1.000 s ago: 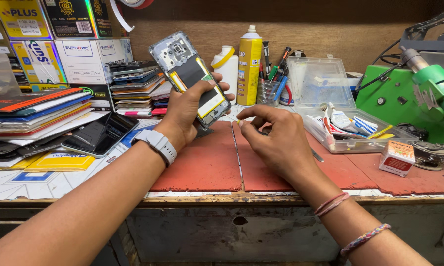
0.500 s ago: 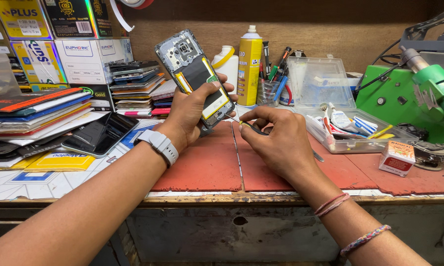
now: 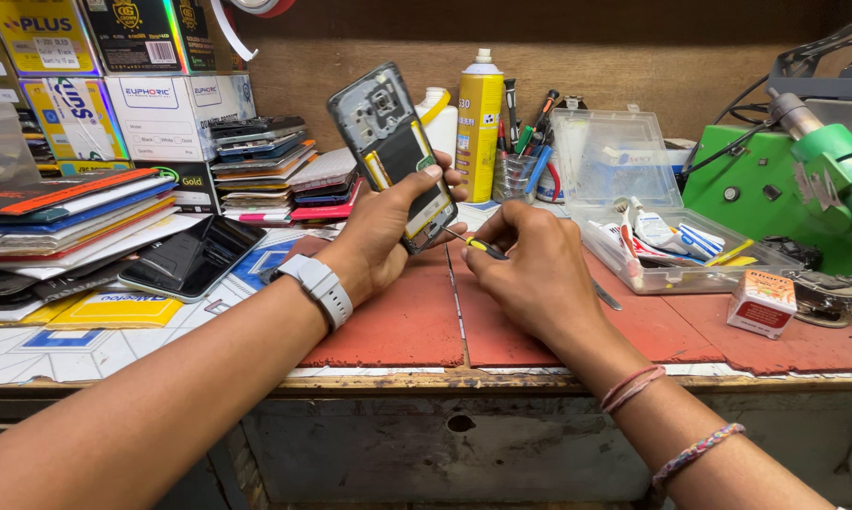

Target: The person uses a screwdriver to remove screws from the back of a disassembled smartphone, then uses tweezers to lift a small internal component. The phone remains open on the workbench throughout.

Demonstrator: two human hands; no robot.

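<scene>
The left hand (image 3: 383,227) is closed around an opened phone (image 3: 396,151) with its back cover off. It holds the phone up above the red mat (image 3: 398,326), tilted so the inside faces the person and the light falls on the parts. The thumb presses one long edge and the fingers wrap the other edge, which keeps the phone steady. A white watch (image 3: 320,286) sits on that wrist.

The right hand (image 3: 530,269) is pinched shut on a small screwdriver (image 3: 468,241) with a yellow and black handle. The thin tip points left at the low end of the phone. It seems to touch a spot there, but the tip is too small to be sure. The fingers curl in tight near the tip, likely for careful little moves. Both forearms reach forward over the near edge of the table.

Far behind the phone stands a yellow spray can (image 3: 480,123). To the right lies a clear plastic tray (image 3: 662,250) of small parts, with a green machine (image 3: 785,189) beyond it. On the left are stacked phones (image 3: 256,161) and boxes (image 3: 166,113).
</scene>
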